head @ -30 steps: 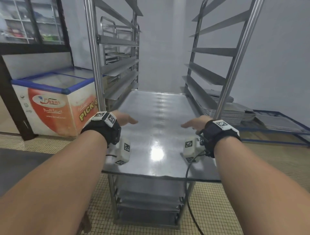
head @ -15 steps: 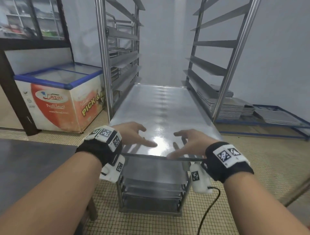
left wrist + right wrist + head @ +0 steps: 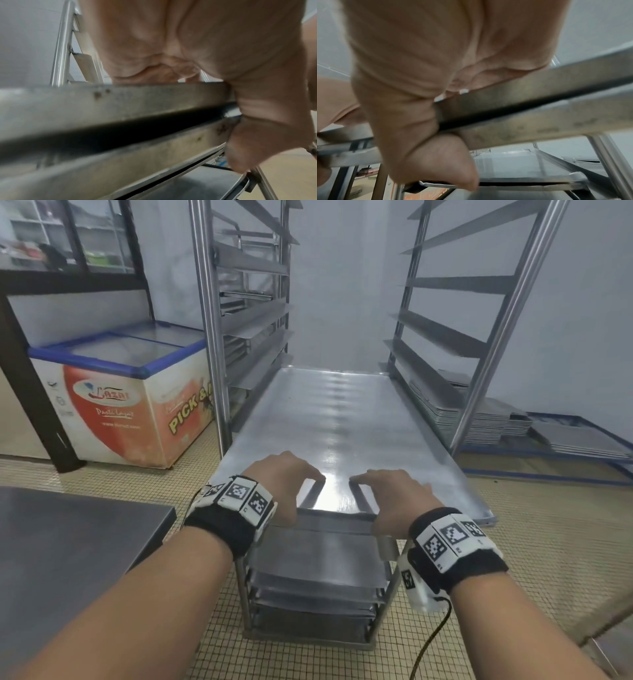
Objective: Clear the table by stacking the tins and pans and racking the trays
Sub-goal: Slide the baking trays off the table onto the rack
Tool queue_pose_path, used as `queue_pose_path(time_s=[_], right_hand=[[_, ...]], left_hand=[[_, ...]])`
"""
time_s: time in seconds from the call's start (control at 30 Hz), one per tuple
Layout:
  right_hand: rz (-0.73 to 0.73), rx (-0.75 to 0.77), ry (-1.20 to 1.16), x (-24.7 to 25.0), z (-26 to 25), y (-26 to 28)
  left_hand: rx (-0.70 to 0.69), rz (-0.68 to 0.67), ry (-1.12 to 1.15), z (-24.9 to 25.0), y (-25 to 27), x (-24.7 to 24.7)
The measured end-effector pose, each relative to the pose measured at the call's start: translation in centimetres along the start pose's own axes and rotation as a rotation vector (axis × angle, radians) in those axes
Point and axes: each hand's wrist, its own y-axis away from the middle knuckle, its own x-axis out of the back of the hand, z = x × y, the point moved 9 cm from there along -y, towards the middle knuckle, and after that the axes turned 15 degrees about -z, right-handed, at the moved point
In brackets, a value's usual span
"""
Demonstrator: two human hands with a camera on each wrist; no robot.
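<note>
A large flat steel tray (image 3: 342, 419) lies level in the tall steel rack (image 3: 205, 337), its near end sticking out toward me. My left hand (image 3: 287, 474) and right hand (image 3: 394, 491) hold that near edge side by side, fingers arched on top and thumbs down over the rim. In the left wrist view the left hand (image 3: 188, 47) wraps the tray's rim (image 3: 120, 97). In the right wrist view the right hand (image 3: 419, 54) does the same on the rim (image 3: 539, 86). More trays (image 3: 318, 570) sit on the lower runners.
A steel table (image 3: 68, 542) stands at my lower left. A chest freezer (image 3: 120, 398) is left of the rack. A stack of trays (image 3: 489, 419) and a blue floor frame (image 3: 582, 440) lie to the right. Tiled floor surrounds the rack.
Both hands have come back from the tray's sides to its near edge and closed over the rim. My view has pulled back and tipped down.
</note>
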Motion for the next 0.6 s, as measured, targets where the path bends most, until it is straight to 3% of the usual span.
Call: queue_pose_path(time_s=[0.27, 0.6], right_hand=[[0.012, 0.119, -0.115, 3.0, 1.3, -4.9], [0.048, 0.187, -0.137, 5.7, 3.8, -12.1]], left_hand=[[-0.009, -0.060, -0.007, -1.1, -5.1, 2.9], [-0.045, -0.016, 0.021, -4.2, -12.1, 5.9]])
